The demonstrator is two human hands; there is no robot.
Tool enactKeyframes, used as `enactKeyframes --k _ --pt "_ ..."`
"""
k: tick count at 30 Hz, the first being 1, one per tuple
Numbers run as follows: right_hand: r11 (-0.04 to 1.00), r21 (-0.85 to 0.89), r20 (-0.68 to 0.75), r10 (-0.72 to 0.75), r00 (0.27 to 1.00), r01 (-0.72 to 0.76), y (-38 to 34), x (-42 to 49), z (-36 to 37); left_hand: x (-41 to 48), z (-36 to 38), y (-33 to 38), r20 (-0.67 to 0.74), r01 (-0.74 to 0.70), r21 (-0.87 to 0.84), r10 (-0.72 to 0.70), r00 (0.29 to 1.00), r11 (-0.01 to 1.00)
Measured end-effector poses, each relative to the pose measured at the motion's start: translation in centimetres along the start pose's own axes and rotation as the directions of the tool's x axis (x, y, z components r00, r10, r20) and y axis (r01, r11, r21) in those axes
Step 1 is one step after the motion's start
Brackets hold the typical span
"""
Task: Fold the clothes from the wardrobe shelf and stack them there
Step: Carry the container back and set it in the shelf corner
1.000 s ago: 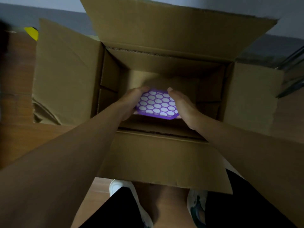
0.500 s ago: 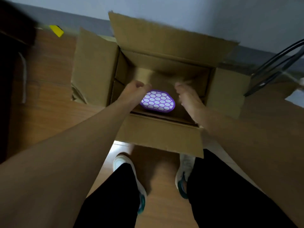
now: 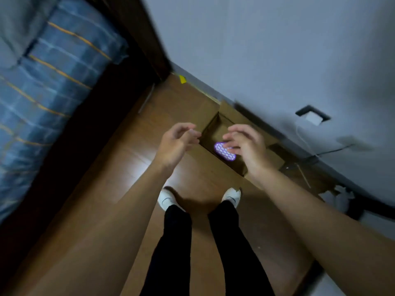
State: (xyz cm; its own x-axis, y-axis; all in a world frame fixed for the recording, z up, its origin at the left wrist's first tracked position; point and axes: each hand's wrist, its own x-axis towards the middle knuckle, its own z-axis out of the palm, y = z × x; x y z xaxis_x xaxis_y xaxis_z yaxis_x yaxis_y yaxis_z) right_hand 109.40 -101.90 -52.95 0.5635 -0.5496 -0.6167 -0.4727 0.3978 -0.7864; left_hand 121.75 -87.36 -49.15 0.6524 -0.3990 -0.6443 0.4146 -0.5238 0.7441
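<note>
An open cardboard box (image 3: 215, 129) stands on the wooden floor against the wall. A purple object with a white honeycomb pattern (image 3: 224, 151) lies inside it. My left hand (image 3: 175, 144) hovers above the box's left flap, fingers loosely curled and holding nothing. My right hand (image 3: 245, 146) hovers above the box's right side, fingers relaxed and empty, partly covering the purple object. No clothes and no wardrobe shelf are in view.
A bed with a blue checked blanket (image 3: 42, 86) and dark wooden frame (image 3: 132, 30) fills the left. A grey wall with a socket (image 3: 312, 116) and cables runs along the right. My legs and white shoes (image 3: 166, 199) stand on the floor (image 3: 132, 150).
Both hands have let go of the purple object and risen out of the box. The view has pulled up and back, so the bed and wall now show.
</note>
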Motion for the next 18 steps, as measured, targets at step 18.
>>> enactKeyframes --k 18 --pt "0.805 -0.440 0.764 0.102 0.637 0.399 -2.6 -34.9 18.2 -40.6 -15.3 -21.1 -0.462 0.003 -0.677 -0.428 0.777 0.736"
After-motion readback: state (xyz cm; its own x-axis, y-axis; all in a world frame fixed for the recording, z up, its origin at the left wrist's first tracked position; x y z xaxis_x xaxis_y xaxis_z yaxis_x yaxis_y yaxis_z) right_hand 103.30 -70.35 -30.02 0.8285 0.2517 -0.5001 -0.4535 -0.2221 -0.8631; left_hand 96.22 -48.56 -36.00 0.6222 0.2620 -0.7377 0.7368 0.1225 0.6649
